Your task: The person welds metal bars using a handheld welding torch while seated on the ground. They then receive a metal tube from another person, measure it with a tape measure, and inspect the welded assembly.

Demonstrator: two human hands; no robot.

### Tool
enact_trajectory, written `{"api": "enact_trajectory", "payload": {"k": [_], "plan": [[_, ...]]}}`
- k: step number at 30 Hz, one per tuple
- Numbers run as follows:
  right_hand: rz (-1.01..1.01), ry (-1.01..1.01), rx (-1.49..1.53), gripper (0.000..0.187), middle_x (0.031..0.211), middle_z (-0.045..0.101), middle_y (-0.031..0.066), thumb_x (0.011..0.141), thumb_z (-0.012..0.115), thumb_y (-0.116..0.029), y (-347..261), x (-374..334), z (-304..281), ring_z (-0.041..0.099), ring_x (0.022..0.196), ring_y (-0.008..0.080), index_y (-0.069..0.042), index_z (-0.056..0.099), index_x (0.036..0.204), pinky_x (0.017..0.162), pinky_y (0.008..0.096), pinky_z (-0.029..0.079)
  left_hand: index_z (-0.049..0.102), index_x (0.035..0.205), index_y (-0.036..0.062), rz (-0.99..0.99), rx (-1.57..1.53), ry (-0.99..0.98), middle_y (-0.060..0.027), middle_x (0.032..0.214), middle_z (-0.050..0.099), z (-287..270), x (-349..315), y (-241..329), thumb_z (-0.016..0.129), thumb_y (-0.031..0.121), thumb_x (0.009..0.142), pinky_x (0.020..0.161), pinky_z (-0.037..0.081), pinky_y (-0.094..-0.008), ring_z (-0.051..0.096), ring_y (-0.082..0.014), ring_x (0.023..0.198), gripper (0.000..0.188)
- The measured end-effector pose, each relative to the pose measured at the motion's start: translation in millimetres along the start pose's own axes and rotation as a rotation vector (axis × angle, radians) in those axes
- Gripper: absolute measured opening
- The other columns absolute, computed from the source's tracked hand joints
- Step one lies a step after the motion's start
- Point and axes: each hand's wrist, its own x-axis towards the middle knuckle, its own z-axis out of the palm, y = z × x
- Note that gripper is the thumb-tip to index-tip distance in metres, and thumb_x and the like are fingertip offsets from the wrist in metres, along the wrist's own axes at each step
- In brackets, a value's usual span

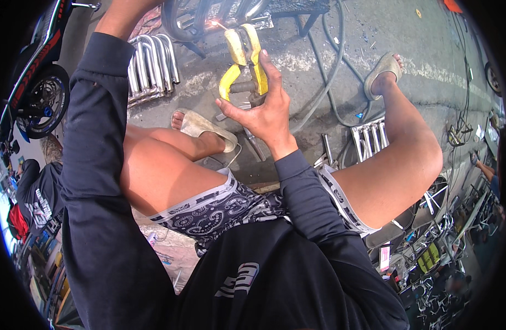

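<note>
My right hand [266,113] is closed around a yellow welding electrode holder [258,71]. Its jaws point away from me, and a thin electrode rod [221,25] sticks out of them. The rod's tip glows against bent metal tubes [209,16] on a low stand at the top of the view. My left arm reaches up past the tubes' left side. Only the wrist and the base of my left hand [131,12] show at the top edge; the fingers are cut off.
A stack of shiny bent tubes [153,66] lies left of the stand. Grey hoses [332,71] run across the floor. Hand tools [254,144] and more tubes [369,137] lie between my feet and by my right leg. A motorcycle [41,102] and another person [39,192] are at left.
</note>
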Motion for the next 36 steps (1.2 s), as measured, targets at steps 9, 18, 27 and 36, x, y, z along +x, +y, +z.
{"api": "enact_trajectory", "payload": {"k": [9, 18, 27, 36], "plan": [[0.008, 0.001, -0.028, 0.112, 0.142, 0.058, 0.0267, 0.066, 0.099, -0.030, -1, 1, 1, 0.064, 0.126, 0.0326, -0.001, 0.037, 0.154, 0.106, 0.0413, 0.054, 0.065, 0.106, 0.0004, 0.052, 0.009, -0.042, -0.0019, 0.079, 0.057, -4, 6, -13, 0.050, 0.027, 0.110, 0.059, 0.051, -0.0300, 0.055, -0.0118, 0.066, 0.031], [0.021, -0.013, -0.012, 0.112, 0.145, 0.056, 0.0273, 0.066, 0.099, -0.032, -3, 2, 0, 0.063, 0.129, 0.0343, -0.001, 0.036, 0.155, 0.109, 0.0420, 0.051, 0.064, 0.108, 0.0014, -0.124, -0.115, -0.075, 0.0010, 0.076, 0.052, -2, 4, -14, 0.050, 0.029, 0.110, 0.057, 0.049, -0.0267, 0.051, -0.0093, 0.064, 0.030], [-0.104, 0.119, 0.105, 0.115, 0.138, 0.061, 0.0242, 0.065, 0.100, -0.030, 2, -1, 3, 0.067, 0.122, 0.0289, -0.002, 0.035, 0.156, 0.103, 0.0405, 0.055, 0.054, 0.087, 0.0124, -0.200, -0.048, -0.075, 0.0026, 0.073, 0.049, -4, 6, -16, 0.049, 0.031, 0.110, 0.052, 0.049, -0.0267, 0.049, -0.0097, 0.060, 0.030], [-0.019, 0.034, 0.019, 0.114, 0.135, 0.063, 0.0242, 0.066, 0.099, -0.031, 4, 0, 2, 0.067, 0.121, 0.0313, -0.002, 0.035, 0.156, 0.102, 0.0411, 0.055, 0.054, 0.087, 0.0132, -0.224, -0.041, -0.056, 0.0030, 0.073, 0.048, -2, 5, -12, 0.048, 0.030, 0.111, 0.053, 0.047, -0.0265, 0.049, -0.0087, 0.062, 0.030]]}}
